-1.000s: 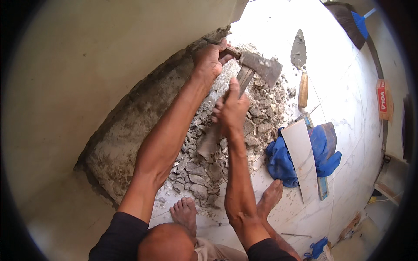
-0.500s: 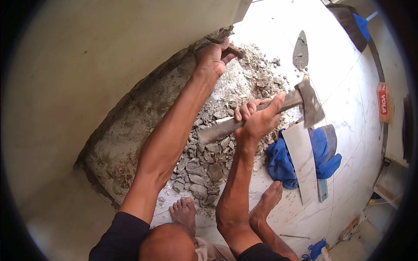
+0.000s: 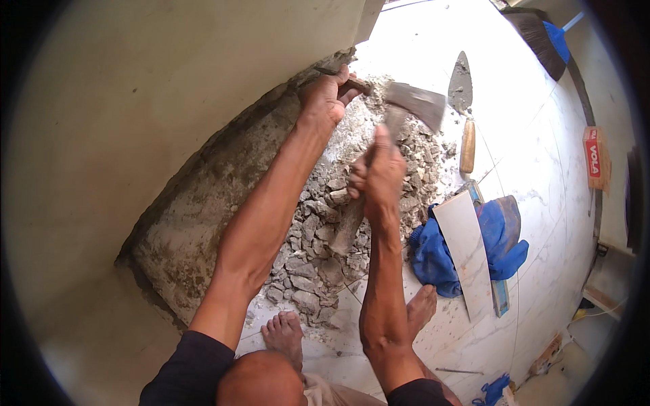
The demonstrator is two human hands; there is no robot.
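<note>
My left hand is wrapped round a short metal chisel. The chisel's thin end points left at the broken base of the wall, and its butt faces right. In my right hand is the wooden handle of a hatchet. The hatchet head is slightly blurred, just right of the chisel's butt and apart from it, with its broad cutting edge turned away. Grey broken mortar pieces lie heaped below both hands, beside a rough, chipped strip of floor.
A pointed trowel lies on white marble-look tiles. Nearer are a blue cloth and a white tile strip across it. A broom and a small box sit at the right. My bare foot is beside the rubble.
My right hand has swung the hatchet left and upward, bringing its head close to the chisel's butt. The trowel's handle is now uncovered. My left hand keeps its hold with little movement.
</note>
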